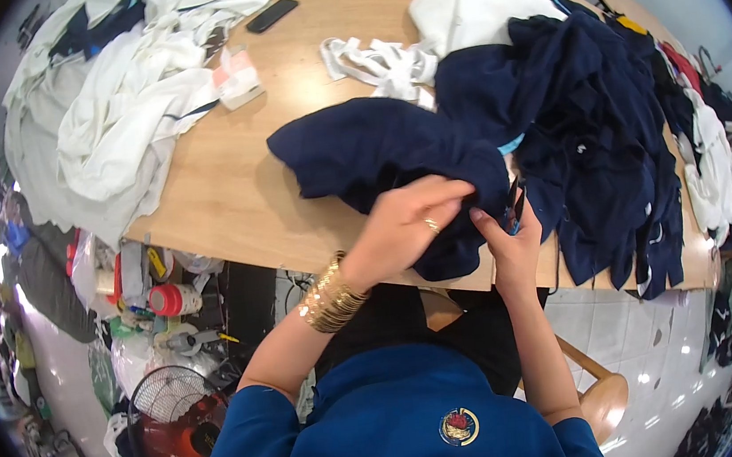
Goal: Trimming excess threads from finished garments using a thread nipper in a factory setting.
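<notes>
A navy blue garment (366, 144) lies bunched at the table's front edge, part of it hanging over. My left hand (410, 224), with a gold ring and gold bangles at the wrist, pinches a fold of this garment. Close beside it, my right hand (515, 248) holds a small pair of dark-bladed thread snips (518, 204), blades pointing away from me. The right thumb lies against the garment's fold near the left fingertips. A light blue strip (511, 144) shows just beyond the snips. What the left fingertips pinch exactly is hidden in the cloth.
More navy garments (598, 142) pile up to the right. White garments (123, 120) cover the left end of the wooden table (228, 189). White straps (385, 68), a phone (272, 15) and a small tissue box (238, 79) lie farther back. A fan (177, 427) stands below left.
</notes>
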A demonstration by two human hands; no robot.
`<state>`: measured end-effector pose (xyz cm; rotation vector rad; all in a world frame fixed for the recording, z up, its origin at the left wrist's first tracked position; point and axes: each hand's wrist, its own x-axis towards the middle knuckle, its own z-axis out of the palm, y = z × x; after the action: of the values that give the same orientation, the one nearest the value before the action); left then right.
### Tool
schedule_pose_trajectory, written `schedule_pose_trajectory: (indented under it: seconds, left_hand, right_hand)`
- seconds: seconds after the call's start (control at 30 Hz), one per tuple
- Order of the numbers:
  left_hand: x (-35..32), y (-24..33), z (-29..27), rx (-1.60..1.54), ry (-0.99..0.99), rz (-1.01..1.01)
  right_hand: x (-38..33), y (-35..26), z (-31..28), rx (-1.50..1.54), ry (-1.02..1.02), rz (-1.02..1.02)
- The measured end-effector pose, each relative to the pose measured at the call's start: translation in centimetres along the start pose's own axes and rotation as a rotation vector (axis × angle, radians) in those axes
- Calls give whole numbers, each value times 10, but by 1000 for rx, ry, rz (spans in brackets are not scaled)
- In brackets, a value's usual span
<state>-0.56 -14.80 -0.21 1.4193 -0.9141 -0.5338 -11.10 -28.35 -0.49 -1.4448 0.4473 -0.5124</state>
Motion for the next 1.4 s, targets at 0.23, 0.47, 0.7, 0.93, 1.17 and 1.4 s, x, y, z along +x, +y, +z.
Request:
schedule_pose_trajectory:
  seconds: [0.23, 0.47, 0.7, 0.93, 1.17, 1.4]
  left_hand:
    - [-7, -62, -29, 1002, 102, 96]
    - [12, -38, -29, 840, 22, 8]
    - [31, 39, -58, 187, -116, -382]
    - [25, 50, -99, 63, -91, -382]
    - [21, 66, -86, -43, -62, -406]
    - [28, 27, -55, -197, -75, -513]
  right_hand:
    - [1, 16, -81, 235, 273, 304]
    - [1, 22, -75, -591, 231, -311]
    - [37, 17, -106, -607, 26, -39]
    - [13, -72, -138, -50, 112, 111]
    - [19, -80, -140, -14, 166, 145]
    - [40, -53, -126, -309, 149, 114]
